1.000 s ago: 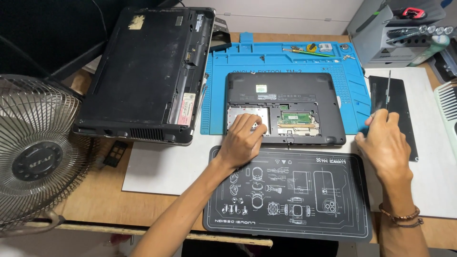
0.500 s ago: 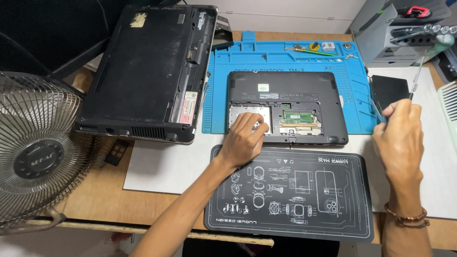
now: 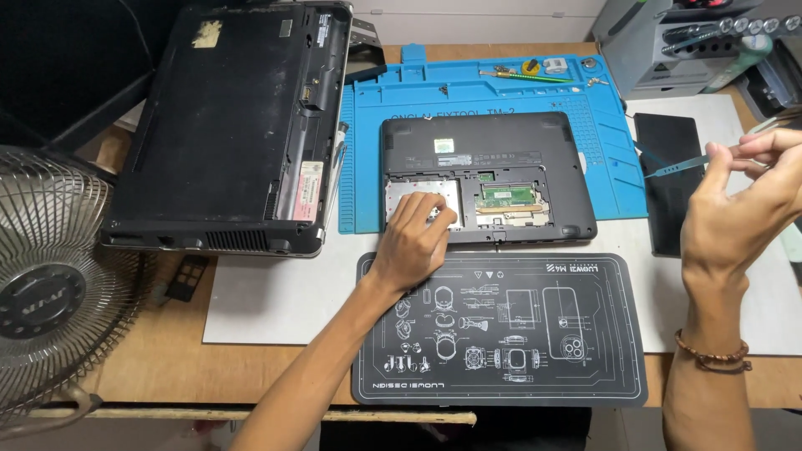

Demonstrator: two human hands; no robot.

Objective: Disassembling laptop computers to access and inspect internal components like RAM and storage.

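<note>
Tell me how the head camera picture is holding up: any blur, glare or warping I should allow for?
Head view: even light, soft shadows; the small black laptop and left hand are sharp; the right hand and its thin blue-grey tool are slightly motion-blurred; mild glare on the blue silicone mat; wide-lens bending at the edges.

The right hand [image 3: 735, 209] is higher and farther to the right than a second ago, when it hovered low beside the small laptop's [image 3: 489, 175] right edge. It now hangs over the white sheet [image 3: 727, 284] past the dark slab [image 3: 672, 179]. The thin tool [image 3: 677, 166] in its grip pointed up and away before; now it lies nearly level, tip aimed left over the slab. The fingers [image 3: 773, 146] are spread wider, pinching the tool's handle end near the frame's edge.
</note>
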